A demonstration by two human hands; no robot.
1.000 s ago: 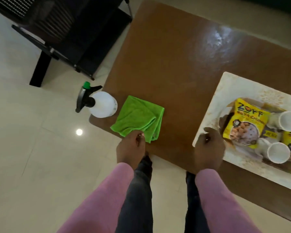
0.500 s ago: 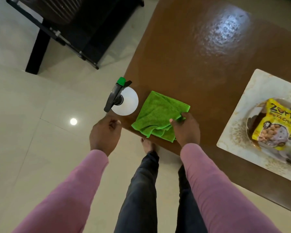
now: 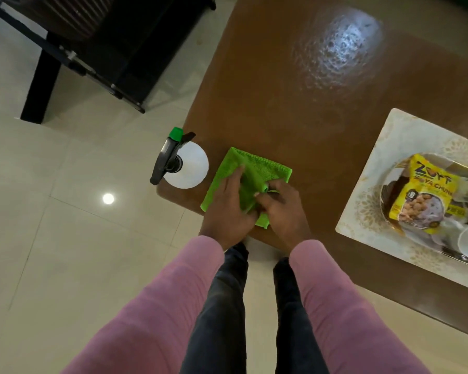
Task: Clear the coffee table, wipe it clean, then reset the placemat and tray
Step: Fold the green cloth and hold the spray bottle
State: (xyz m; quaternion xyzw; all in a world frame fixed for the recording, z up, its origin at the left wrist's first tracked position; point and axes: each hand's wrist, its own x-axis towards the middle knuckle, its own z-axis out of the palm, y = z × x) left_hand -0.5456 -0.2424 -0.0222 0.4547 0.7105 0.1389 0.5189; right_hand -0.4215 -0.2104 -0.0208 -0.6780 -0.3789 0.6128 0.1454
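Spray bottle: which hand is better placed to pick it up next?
Left, probably. The left hand rests on the green cloth, next to the spray bottle; the right hand pinches the cloth on the side away from the bottle.

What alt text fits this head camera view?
Left hand flat on a green cloth, right hand pinching its fold, at the near edge of a brown coffee table. Spray bottle beside it; placemat with tray at right.

A glossy brown coffee table (image 3: 295, 90) is carrying three things: a white spray bottle (image 3: 187, 166) is standing at its near left corner, a folded green cloth (image 3: 257, 168) is lying just beside the bottle, and a pale placemat (image 3: 405, 136) is lying well apart on the right.
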